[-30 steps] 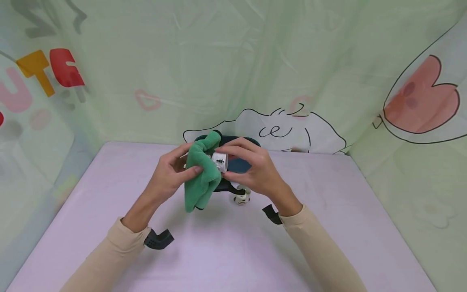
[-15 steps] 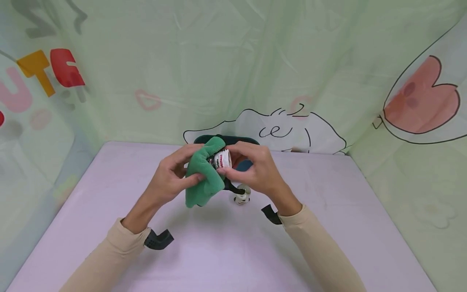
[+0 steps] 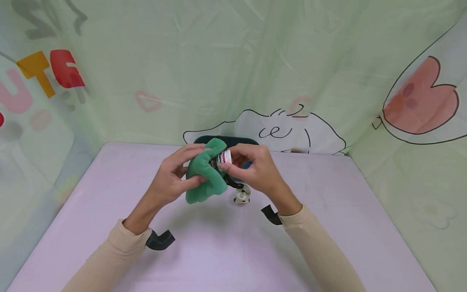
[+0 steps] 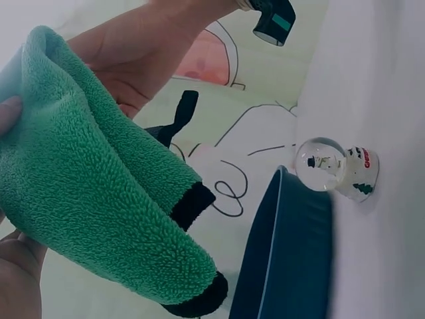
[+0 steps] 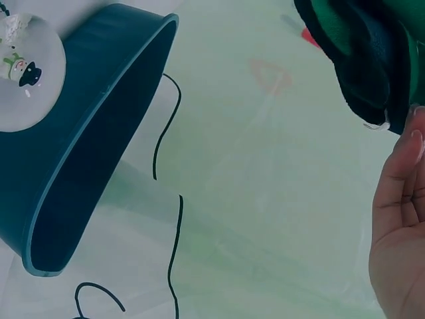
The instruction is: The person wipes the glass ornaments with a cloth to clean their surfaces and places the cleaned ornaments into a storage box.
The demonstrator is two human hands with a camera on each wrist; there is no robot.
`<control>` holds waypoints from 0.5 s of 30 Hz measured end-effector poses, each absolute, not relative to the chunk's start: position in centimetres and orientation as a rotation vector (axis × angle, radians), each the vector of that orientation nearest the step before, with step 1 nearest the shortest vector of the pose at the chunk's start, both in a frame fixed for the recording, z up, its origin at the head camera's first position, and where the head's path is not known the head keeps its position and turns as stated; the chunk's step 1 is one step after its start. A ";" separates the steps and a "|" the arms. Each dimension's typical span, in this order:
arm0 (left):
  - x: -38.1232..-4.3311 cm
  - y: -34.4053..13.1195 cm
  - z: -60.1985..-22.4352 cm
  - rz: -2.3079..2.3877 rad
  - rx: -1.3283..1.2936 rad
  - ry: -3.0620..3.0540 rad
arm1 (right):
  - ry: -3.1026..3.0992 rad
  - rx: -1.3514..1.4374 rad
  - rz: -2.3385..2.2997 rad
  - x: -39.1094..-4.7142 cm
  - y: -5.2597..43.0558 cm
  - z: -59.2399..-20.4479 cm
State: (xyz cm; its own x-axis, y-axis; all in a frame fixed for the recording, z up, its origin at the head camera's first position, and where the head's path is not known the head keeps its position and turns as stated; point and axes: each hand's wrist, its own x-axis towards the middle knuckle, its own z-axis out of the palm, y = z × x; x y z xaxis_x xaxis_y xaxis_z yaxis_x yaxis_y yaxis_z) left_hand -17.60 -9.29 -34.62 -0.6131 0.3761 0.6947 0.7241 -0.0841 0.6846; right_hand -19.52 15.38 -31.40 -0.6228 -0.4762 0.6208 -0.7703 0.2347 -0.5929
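In the head view my left hand [image 3: 171,174] grips a fluffy green cloth [image 3: 204,172] with black trim, wrapped around a small object. A white cylindrical base [image 3: 224,157] with red and black lettering pokes out of the cloth's right side; it resembles the base of the snow globe standing on the table. The object's other end is hidden in the fabric. My right hand [image 3: 255,167] pinches that base between thumb and fingers. Below and behind the hands stands the other snow globe [image 3: 242,198], whose snowman shows through its clear ball [image 4: 321,163] in the left wrist view.
A deep teal bin [image 4: 302,246] stands at the back of the table, close to the standing globe; its rim [image 3: 233,140] shows behind the hands. The table has a pale lilac cover [image 3: 219,251]. Printed curtains [image 3: 219,73] enclose the back and sides.
The white base has turned in the right hand, from a printed picture to the lettering facing up. The cloth has bunched and shifted slightly, and the right hand's fingers have changed position around the base.
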 end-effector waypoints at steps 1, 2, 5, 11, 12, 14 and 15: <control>-17.6 -9.2 -34.6 -1.759 -1.190 -1.909 | -2.190 1.171 1.332 -19.5 15.4 -31.4; -17.6 -9.2 -34.6 -1.765 -1.175 -1.913 | -2.175 1.185 1.322 -19.6 15.4 -31.4; -17.6 -9.1 -34.6 -1.786 -1.131 -1.925 | -2.134 1.224 1.296 -19.6 15.4 -31.5; -17.6 -9.3 -34.7 -1.846 -1.065 -1.931 | -2.088 1.290 1.265 -19.8 15.4 -31.7; -17.6 -9.3 -34.7 -1.853 -1.058 -1.931 | -2.080 1.299 1.257 -19.8 15.5 -31.7; -17.7 -9.4 -34.8 -1.875 -1.046 -1.930 | -2.060 1.317 1.236 -19.8 15.5 -31.8; -17.7 -9.4 -34.8 -1.890 -1.038 -1.929 | -2.048 1.325 1.229 -19.9 15.5 -31.8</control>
